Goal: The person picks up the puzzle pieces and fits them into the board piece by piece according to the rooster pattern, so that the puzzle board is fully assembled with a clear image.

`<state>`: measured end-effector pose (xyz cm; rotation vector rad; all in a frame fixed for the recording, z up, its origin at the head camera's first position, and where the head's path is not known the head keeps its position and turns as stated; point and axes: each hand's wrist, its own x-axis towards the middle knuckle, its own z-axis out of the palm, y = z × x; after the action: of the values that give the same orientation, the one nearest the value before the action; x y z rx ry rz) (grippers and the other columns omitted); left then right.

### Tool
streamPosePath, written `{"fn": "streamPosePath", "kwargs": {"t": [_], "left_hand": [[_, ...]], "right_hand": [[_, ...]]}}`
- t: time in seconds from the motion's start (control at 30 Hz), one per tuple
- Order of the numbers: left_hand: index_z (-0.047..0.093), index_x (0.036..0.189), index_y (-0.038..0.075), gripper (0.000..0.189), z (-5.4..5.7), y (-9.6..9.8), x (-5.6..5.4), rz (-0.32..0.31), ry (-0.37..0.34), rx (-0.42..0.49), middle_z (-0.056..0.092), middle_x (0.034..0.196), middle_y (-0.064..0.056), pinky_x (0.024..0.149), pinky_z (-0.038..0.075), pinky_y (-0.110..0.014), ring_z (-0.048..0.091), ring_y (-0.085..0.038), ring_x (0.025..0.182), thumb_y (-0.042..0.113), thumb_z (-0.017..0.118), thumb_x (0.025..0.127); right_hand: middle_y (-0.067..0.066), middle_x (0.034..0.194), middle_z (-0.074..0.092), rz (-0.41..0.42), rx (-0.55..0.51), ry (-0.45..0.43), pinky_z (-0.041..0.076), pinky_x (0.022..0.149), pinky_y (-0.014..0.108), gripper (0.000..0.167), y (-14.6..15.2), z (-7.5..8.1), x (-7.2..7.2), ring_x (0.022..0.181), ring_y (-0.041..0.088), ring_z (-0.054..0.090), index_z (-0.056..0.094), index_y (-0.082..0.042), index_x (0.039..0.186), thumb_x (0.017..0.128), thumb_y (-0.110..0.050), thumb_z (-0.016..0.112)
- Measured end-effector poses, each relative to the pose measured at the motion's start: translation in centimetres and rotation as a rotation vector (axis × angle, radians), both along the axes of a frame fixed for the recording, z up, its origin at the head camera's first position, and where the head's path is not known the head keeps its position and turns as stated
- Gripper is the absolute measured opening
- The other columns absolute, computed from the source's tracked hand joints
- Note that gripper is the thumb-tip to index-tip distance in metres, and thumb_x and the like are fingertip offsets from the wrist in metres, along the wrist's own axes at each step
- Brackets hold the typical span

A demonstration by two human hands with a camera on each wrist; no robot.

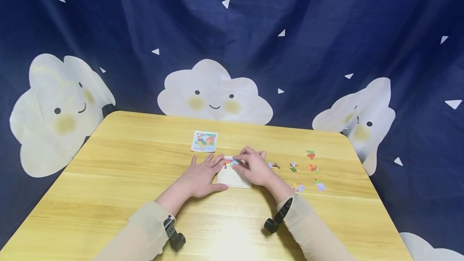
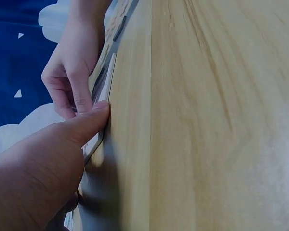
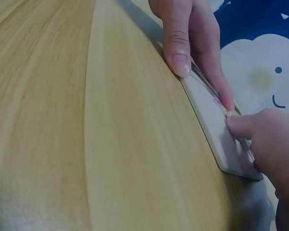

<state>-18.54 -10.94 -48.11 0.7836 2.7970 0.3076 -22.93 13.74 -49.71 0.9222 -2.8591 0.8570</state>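
A square white puzzle board (image 1: 235,178) lies flat on the table between both hands, with brightly coloured puzzle pieces (image 1: 228,162) along its far edge. My left hand (image 1: 202,176) rests along the board's left side, fingers outstretched. In the left wrist view the left thumb (image 2: 94,119) touches the board's near edge. My right hand (image 1: 255,168) reaches over the right part of the board, its thumb and index finger pinching a bluish puzzle piece (image 1: 235,162) at the far edge. The right fingers partly cover that piece and the board's far right corner.
Several loose puzzle pieces (image 1: 313,168) lie spread on the table right of the board. Behind the left hand sits a square picture card (image 1: 204,141) with a colourful animal-like figure. A dark blue cloud-patterned curtain (image 1: 224,31) hangs behind the wooden table (image 1: 119,164).
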Motion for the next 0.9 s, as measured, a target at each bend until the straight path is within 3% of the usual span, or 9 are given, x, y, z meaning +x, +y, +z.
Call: {"fn": "streamPosePath", "kwargs": {"t": [0.43, 0.7, 0.9], "left_hand": [[0.034, 0.168, 0.019, 0.096, 0.3, 0.1, -0.1, -0.001, 0.025, -0.029, 0.022, 0.175, 0.002, 0.118, 0.022, -0.074, 0.02, -0.032, 0.16, 0.081, 0.048, 0.096], [0.034, 0.168, 0.02, 0.096, 0.3, 0.3, -0.3, -0.006, 0.036, -0.053, 0.022, 0.175, 0.0, 0.118, 0.025, -0.073, 0.023, -0.032, 0.159, 0.081, 0.049, 0.095], [0.034, 0.168, 0.019, 0.094, 1.1, 0.8, -0.3, -0.058, 0.061, -0.05, 0.025, 0.174, 0.001, 0.118, 0.027, -0.072, 0.025, -0.032, 0.158, 0.077, 0.053, 0.096]], "right_hand": [[-0.005, 0.109, 0.057, -0.001, -0.011, -0.012, 0.022, 0.084, 0.044, 0.035, 0.1, -0.2, 0.0, 0.078, 0.011, 0.051, 0.077, -0.01, 0.13, 0.1, -0.028, 0.076], [-0.005, 0.106, 0.058, -0.027, -0.023, -0.047, 0.023, 0.084, 0.045, 0.033, 0.0, 0.2, 0.0, 0.084, 0.016, 0.055, 0.08, -0.01, 0.126, 0.097, -0.027, 0.08], [-0.005, 0.107, 0.058, -0.042, -0.035, -0.081, 0.022, 0.085, 0.046, 0.03, -0.1, 0.1, -0.2, 0.085, 0.012, 0.054, 0.081, -0.012, 0.123, 0.097, -0.027, 0.08]]}}
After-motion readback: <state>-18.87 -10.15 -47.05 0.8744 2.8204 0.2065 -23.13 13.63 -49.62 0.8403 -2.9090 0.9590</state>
